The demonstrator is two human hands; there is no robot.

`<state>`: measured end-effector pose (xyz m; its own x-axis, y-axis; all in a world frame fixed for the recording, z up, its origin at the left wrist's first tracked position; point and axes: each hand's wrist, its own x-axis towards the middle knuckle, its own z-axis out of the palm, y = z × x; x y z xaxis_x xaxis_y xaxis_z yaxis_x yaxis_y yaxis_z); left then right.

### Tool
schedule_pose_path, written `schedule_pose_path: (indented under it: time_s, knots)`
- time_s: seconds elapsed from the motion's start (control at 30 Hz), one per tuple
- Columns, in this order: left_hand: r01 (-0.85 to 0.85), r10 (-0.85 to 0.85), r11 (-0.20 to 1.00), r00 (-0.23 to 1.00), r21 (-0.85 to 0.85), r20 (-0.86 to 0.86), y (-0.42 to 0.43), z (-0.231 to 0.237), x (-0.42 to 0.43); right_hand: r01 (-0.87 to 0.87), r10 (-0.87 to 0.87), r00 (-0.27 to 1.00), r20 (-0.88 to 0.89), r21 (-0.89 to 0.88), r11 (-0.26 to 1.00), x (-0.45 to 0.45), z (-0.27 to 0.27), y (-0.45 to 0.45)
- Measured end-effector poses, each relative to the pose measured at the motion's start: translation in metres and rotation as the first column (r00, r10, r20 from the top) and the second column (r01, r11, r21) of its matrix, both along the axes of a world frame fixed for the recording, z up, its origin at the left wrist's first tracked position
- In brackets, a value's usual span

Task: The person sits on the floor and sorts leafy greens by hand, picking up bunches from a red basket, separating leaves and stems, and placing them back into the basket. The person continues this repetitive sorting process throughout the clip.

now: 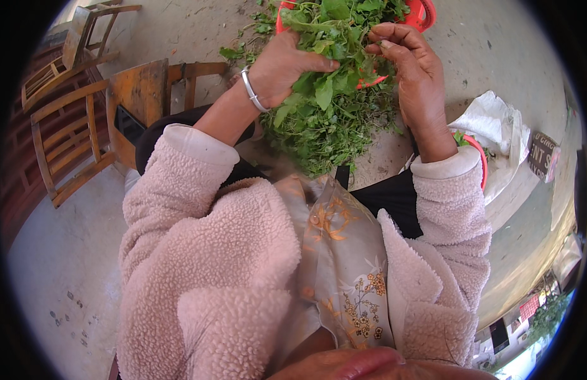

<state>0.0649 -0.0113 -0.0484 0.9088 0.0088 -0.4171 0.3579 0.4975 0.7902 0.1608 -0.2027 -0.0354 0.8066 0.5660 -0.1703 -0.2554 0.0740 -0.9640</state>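
Note:
My left hand, with a silver bangle on the wrist, holds a bunch of leafy greens in front of me. My right hand is at the right side of the bunch, thumb and forefinger pinched together by a thin leaf or stem. Behind the greens a red plastic basket shows in part, with more leaves in it. Below my hands a large heap of greens with thin stems lies on the concrete floor.
Wooden chairs stand at the left, one with a dark flat device on it. Beside my right forearm are a red container with some greens, a white plastic sack and a printed box. Loose leaves lie on the floor.

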Motion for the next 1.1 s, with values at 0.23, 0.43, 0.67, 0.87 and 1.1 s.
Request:
schedule_pose_path:
  time_s: [0.23, 0.43, 0.67, 0.87, 1.1]
  knots:
    - [0.024, -0.039, 0.985, 0.995, 0.17, 0.087, -0.003, -0.005, -0.002, -0.091, 0.157, 0.967, 0.202, -0.301, 0.949, -0.003, -0.011, -0.001]
    - [0.046, -0.068, 0.974, 0.994, 0.224, 0.091, 0.001, -0.007, -0.002, -0.131, 0.205, 0.957, 0.207, -0.322, 0.938, -0.002, -0.009, -0.003]
    - [0.127, -0.156, 0.941, 0.985, 0.314, 0.068, 0.001, -0.008, -0.003, -0.123, 0.314, 0.868, 0.384, -0.448, 0.886, -0.002, -0.007, -0.004]
    - [0.105, -0.138, 0.961, 0.984, 0.257, 0.114, -0.008, -0.005, -0.005, -0.063, 0.241, 0.787, 0.568, -0.314, 0.947, -0.008, 0.0, 0.002]
    - [0.006, -0.2, 0.8, 0.945, 0.6, 0.258, -0.014, -0.007, -0.004, 0.013, 0.446, 0.547, 0.708, -0.54, 0.842, -0.014, 0.003, 0.0]
